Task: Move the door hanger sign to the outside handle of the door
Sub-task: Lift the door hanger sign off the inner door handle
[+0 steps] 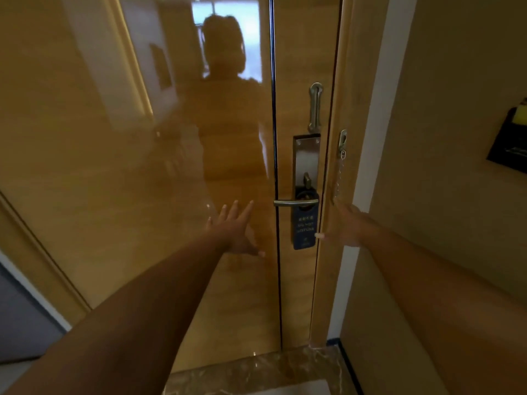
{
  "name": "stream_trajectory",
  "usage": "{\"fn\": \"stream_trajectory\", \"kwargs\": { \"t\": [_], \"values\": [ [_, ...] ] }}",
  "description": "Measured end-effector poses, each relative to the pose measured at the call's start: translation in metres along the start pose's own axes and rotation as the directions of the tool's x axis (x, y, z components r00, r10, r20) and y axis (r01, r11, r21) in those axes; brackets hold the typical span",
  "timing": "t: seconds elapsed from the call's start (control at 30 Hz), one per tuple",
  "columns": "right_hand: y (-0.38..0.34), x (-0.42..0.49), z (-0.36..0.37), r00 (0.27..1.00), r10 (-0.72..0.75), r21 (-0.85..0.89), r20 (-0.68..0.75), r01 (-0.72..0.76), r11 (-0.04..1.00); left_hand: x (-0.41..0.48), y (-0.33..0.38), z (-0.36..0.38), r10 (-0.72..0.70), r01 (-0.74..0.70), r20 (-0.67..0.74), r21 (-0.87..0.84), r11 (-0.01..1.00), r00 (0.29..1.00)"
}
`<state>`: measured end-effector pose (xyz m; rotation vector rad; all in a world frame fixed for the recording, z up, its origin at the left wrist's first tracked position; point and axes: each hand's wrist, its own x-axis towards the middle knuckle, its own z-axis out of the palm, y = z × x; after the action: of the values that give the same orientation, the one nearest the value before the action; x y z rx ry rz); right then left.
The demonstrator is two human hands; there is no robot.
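- Since I work from the left of the head view, I start with my left hand (236, 229): it is stretched out ahead on a nearly straight arm, palm toward the glossy door (142, 166), fingers (234, 208) spread and released, holding nothing. Whether the palm touches the panel I cannot tell.
- Just right of that hand the inside handle (295, 203) juts out level from its metal lock plate (306, 155), pointing left.
- The door hanger sign (304, 223) hangs on that handle, its looped top around the lever's root and its dark blue body dangling flat against the door, white lettering facing me.
- I judge the sign to be light and fairly stiff, thin card or plastic; it should bend a little but could crease or tear at the loop if yanked. I would pinch the flat body below the loop, lift, and slide it leftward off the lever's free end.
- My right hand (349, 226) is out at the door's edge, against the frame (330, 252), beside the sign; the thumb tip sits just at the sign's lower right edge. Its fingers are loose, grasping nothing.
- Above it a security chain (340, 172) hangs down the frame.
- The door looks closed, so the outside handle is out of sight.
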<state>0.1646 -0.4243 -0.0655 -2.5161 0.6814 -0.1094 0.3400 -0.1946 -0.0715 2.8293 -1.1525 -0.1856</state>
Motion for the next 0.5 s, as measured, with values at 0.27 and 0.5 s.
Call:
{"fn": "stream_trajectory", "kwargs": {
  "t": [0.27,0.5],
  "values": [
    [0.026,0.132,0.009,0.994,-0.111,0.325,0.015,0.1,0.94,0.113,0.063,0.01,0.094,-0.091,0.019,-0.132,0.987,0.995],
    [0.064,0.196,0.04,0.983,0.035,0.4,0.182,-0.107,0.91,0.16,0.081,0.029,0.042,-0.039,0.161,-0.02,0.999,0.986]
  ]
}}
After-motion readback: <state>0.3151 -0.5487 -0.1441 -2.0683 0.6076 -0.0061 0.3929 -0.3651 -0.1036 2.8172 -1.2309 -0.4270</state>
